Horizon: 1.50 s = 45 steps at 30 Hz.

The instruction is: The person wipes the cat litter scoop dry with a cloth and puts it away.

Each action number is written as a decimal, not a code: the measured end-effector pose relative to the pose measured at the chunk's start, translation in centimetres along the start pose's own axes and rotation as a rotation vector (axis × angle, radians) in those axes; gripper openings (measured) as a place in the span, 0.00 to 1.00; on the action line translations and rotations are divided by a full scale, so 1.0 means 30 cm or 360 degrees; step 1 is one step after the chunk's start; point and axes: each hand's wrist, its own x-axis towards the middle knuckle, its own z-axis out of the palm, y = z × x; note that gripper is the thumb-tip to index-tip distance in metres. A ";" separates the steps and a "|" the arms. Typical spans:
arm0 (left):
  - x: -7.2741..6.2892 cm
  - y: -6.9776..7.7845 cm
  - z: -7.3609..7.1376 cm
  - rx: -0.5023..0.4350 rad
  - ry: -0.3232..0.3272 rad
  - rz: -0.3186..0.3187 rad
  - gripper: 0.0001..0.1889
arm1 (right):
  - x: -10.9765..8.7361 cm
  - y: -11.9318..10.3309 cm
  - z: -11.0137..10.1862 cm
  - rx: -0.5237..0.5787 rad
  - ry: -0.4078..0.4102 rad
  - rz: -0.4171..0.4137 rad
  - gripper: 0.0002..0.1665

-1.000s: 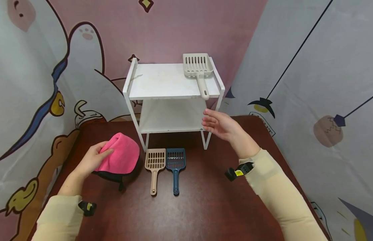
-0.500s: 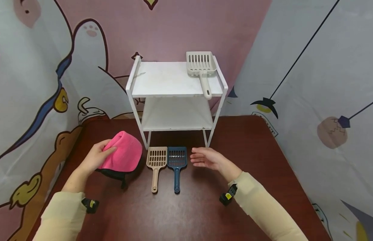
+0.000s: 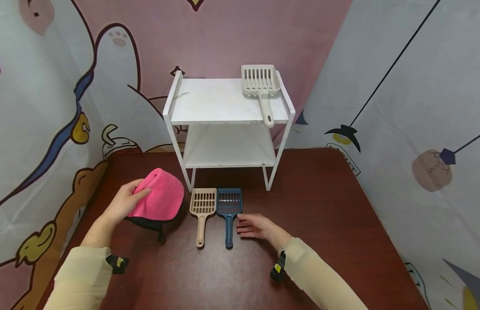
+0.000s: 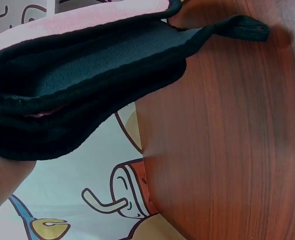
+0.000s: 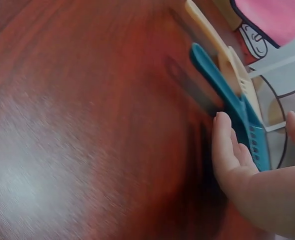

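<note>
holding: left hand (image 3: 127, 199) grips the side of a pink fabric pouch (image 3: 159, 198), thumb on top; the pouch hangs over the left part of the table (image 3: 321, 202), its black-trimmed mouth gaping and its black loop (image 4: 242, 31) sticking out.
right hand: (image 3: 257, 227) thumb wide of the extended fingers, nothing in its grasp, close beside a blue slotted scoop (image 3: 229, 216); cannot tell whether they touch.
sleeves: two, pale yellow (image 3: 81, 275), with one black wrist device (image 3: 278, 268) at each cuff, each bearing a yellow mark.
scoops: three in all; the blue one and a beige slotted scoop (image 3: 201, 215) lie side by side on the wood, handles toward the person.
table room: a wide stretch of tabletop runs from the right hand to the right edge; the pouch is nearer the left edge.
rack: one, white, two tiers (image 3: 212, 103), its left front foot just behind the beige scoop's head.
upper tier: raised rails left and right; the white slotted scoop (image 3: 262, 89) sits at the right end, handle jutting past the front edge.
backdrop: pink and pale cartoon print (image 3: 232, 34) along the table's back and sides.
writing: boxed lettering-like marks (image 3: 343, 158) at right, too small to read.
</note>
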 end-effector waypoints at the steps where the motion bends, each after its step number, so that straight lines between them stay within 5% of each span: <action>1: 0.000 0.000 0.000 -0.0001 0.0002 0.0000 0.25 | 0.003 0.008 0.005 0.0008 -0.0004 0.0005 0.31; 7: -0.004 0.002 0.001 -0.0014 0.0001 -0.0004 0.25 | 0.012 0.029 0.040 0.0076 -0.0045 0.0018 0.33; 15: -0.004 0.000 0.001 0.0022 0.0014 0.0003 0.23 | 0.020 0.032 0.069 0.0151 -0.0082 0.0038 0.24; 20: -0.003 -0.004 -0.002 0.0008 0.0011 -0.0015 0.23 | 0.011 0.024 0.056 0.0255 -0.0023 -0.0009 0.23; 30: -0.001 0.013 -0.002 0.0009 0.0006 0.0012 0.24 | -0.030 0.006 -0.004 0.0296 -0.0186 -0.0068 0.18; 45: 0.015 0.103 0.013 -0.0014 -0.0037 0.0062 0.25 | -0.152 -0.097 -0.064 -0.0063 -0.0483 -0.0065 0.14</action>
